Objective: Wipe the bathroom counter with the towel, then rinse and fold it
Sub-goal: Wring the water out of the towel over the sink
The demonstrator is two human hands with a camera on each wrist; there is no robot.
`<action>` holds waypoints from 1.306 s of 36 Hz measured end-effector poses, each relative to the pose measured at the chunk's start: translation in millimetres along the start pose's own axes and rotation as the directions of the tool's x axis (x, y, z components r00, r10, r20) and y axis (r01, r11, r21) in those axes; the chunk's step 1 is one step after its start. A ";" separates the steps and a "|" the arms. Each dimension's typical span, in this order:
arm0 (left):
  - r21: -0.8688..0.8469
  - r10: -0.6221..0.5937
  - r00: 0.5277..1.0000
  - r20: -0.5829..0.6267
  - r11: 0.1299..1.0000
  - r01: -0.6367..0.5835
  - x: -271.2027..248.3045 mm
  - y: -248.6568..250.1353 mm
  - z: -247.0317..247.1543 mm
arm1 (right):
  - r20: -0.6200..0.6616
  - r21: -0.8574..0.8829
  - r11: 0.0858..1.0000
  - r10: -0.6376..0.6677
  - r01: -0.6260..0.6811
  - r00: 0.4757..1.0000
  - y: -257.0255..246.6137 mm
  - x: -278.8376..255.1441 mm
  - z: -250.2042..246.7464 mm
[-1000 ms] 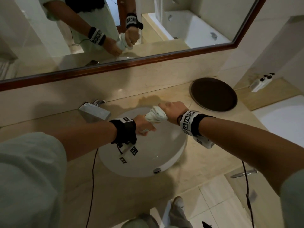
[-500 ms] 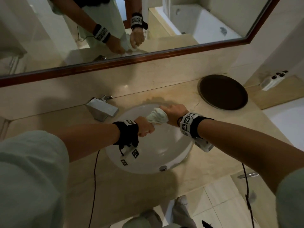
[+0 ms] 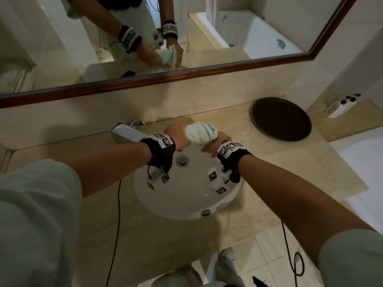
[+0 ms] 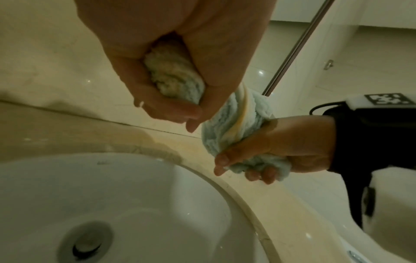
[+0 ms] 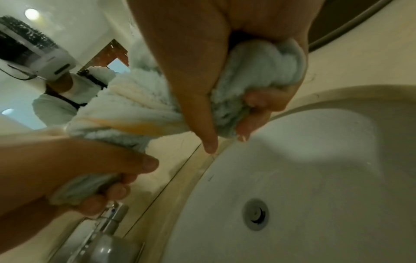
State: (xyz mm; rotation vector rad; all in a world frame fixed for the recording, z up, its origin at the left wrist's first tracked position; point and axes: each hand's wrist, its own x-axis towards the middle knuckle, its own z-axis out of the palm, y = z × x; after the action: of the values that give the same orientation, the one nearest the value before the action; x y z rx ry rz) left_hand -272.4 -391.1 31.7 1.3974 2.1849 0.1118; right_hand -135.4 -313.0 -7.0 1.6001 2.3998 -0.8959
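A pale blue towel (image 3: 200, 132) with a yellow stripe is twisted into a tight roll above the back rim of the white sink (image 3: 186, 195). My left hand (image 3: 176, 137) grips its left end and my right hand (image 3: 215, 145) grips its right end, fingers curled round it. In the left wrist view the towel (image 4: 227, 128) runs from my left hand (image 4: 175, 89) down to my right hand (image 4: 258, 160). In the right wrist view my right hand (image 5: 225, 99) squeezes the towel (image 5: 139, 106) and my left hand (image 5: 96, 174) holds the lower end. The beige counter (image 3: 269, 162) surrounds the sink.
A chrome tap (image 3: 126, 133) stands at the sink's back left. A dark round tray (image 3: 280, 119) lies on the counter at the right, with a white dispenser (image 3: 339, 105) beyond it. A framed mirror (image 3: 186, 75) runs along the wall. The drain (image 3: 182, 160) shows in the bowl.
Both hands have moved towards the back rim of the sink with the towel. The roll between them now bulges upward, and my wrists have turned.
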 end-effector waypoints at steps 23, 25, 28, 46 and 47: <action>-0.402 -0.094 0.891 0.443 0.868 0.292 -30.3 -21.6 31.6 | 0.116 -0.739 0.543 -0.481 0.399 0.869 -5.1 -18.6 -21.2; -0.434 -0.101 0.883 0.458 0.842 0.321 -32.1 -23.4 39.1 | 0.163 -0.740 0.520 -0.476 0.426 0.864 -6.2 -18.5 -19.6; -0.474 -0.098 0.859 0.503 0.800 0.368 -34.0 -26.8 49.5 | 0.216 -0.751 0.471 -0.488 0.464 0.846 -4.5 -15.7 -16.9; -0.642 0.281 0.578 0.766 0.366 0.674 -36.6 -33.7 69.8 | 0.272 -0.757 0.366 -0.576 0.541 0.771 0.4 1.4 -10.6; -0.642 0.293 0.571 0.767 0.339 0.687 -36.2 -33.9 70.5 | 0.261 -0.757 0.369 -0.586 0.539 0.767 1.4 2.8 -9.6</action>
State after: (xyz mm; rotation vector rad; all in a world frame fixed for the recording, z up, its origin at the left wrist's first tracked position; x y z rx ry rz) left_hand -254.8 -452.9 -25.8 0.2327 1.0401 0.4506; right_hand -133.3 -305.2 -0.9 0.4217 2.7626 0.2927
